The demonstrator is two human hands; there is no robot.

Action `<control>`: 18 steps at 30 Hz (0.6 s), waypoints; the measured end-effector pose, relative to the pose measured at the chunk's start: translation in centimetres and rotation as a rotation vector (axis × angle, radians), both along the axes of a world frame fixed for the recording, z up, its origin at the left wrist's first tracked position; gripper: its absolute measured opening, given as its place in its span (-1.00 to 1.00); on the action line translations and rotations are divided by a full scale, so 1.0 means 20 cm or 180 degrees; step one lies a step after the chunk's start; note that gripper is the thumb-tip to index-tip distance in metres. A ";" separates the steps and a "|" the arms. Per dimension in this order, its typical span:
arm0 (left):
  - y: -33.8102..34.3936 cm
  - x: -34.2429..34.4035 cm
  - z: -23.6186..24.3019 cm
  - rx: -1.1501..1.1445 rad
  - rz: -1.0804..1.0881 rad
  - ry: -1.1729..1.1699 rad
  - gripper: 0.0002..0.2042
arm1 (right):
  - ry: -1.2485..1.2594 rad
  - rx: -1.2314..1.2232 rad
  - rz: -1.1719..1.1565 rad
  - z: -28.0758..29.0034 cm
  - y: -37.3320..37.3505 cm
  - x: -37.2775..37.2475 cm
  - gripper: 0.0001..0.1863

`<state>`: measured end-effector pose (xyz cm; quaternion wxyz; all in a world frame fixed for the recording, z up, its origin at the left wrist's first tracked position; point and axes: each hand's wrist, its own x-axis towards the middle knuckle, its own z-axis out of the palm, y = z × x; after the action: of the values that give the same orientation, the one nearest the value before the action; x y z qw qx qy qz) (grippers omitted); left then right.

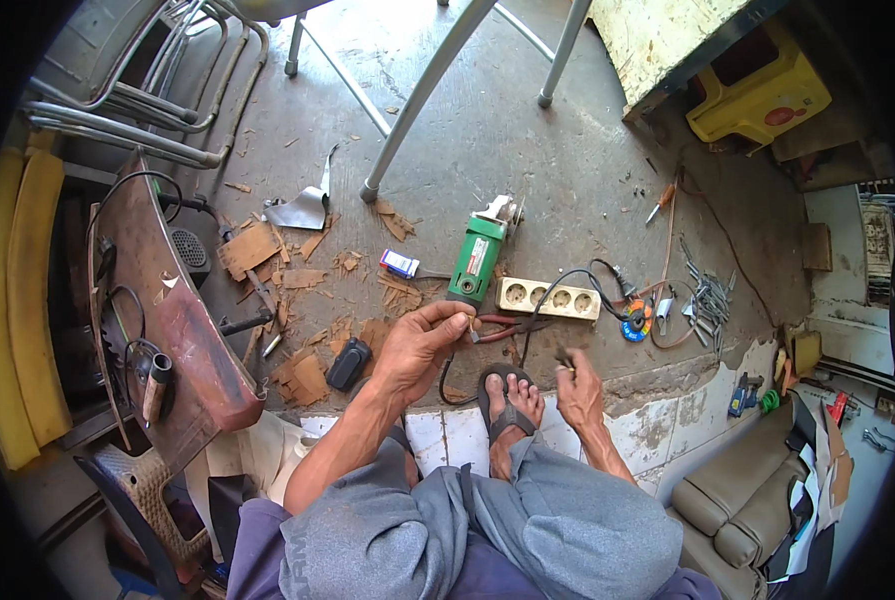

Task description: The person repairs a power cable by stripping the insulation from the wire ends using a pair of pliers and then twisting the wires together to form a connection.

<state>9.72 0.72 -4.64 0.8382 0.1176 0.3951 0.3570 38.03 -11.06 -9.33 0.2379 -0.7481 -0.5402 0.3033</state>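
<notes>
My left hand [417, 348] is closed in a pinch, with a small pale piece [474, 334] at its fingertips, too small to name. Just beyond those fingers lies a green angle grinder [478, 258] on the floor, its metal head pointing away from me. Red-handled pliers [499, 321] rest beside the fingertips. To the right, my right hand [579, 392] is closed on a small, dark, blurred thing [564, 357] whose kind I cannot make out. A white power strip [549, 298] lies beyond it, with a black cable across it.
Brown scraps [302, 378] litter the floor at left, near a black battery-like block [348, 364]. A small blue-and-white box [399, 264] sits by the grinder. At right are a screwdriver [659, 205], a colourful disc [636, 322] and a metal pile [709, 297]. Table legs [407, 110] stand ahead.
</notes>
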 end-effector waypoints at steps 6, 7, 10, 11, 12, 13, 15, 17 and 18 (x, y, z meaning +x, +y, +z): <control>0.00 0.02 0.02 0.0033 0.0015 -0.0187 -0.81 | 0.0358 0.0161 0.1109 0.44 0.32 -0.21 -0.77; 0.00 0.03 0.04 0.0040 0.0015 -0.0194 -0.81 | 0.0368 0.0252 0.1201 0.48 0.34 -0.23 -0.73; 0.02 0.05 0.08 0.0086 -0.0008 -0.0293 -0.81 | 0.0416 0.0637 0.1447 0.43 0.36 -0.23 -0.74; 0.01 0.05 0.08 0.0093 0.0011 -0.0311 -0.81 | 0.0432 0.0666 0.1476 0.44 0.37 -0.24 -0.74; 0.01 0.05 0.08 0.0101 0.0030 -0.0328 -0.81 | 0.0448 0.0696 0.1504 0.46 0.38 -0.26 -0.75; 0.01 0.05 0.08 0.0108 0.0048 -0.0346 -0.81 | 0.0465 0.0726 0.1532 0.47 0.39 -0.27 -0.76; 0.01 0.05 0.09 0.0000 0.0072 -0.0433 -0.81 | 0.0414 0.0744 0.1551 0.46 0.41 -0.29 -0.77; 0.01 0.05 0.09 -0.0103 0.0080 -0.0511 -0.82 | 0.0397 0.0752 0.1544 0.46 0.41 -0.30 -0.78; 0.01 0.05 0.07 -0.0152 0.0077 -0.0546 -0.82 | 0.0405 0.0751 0.1529 0.47 0.41 -0.30 -0.78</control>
<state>10.67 0.90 -3.15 0.8672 0.0617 0.3316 0.3663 31.95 -2.80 0.01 0.2781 -0.5451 -0.7177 0.3324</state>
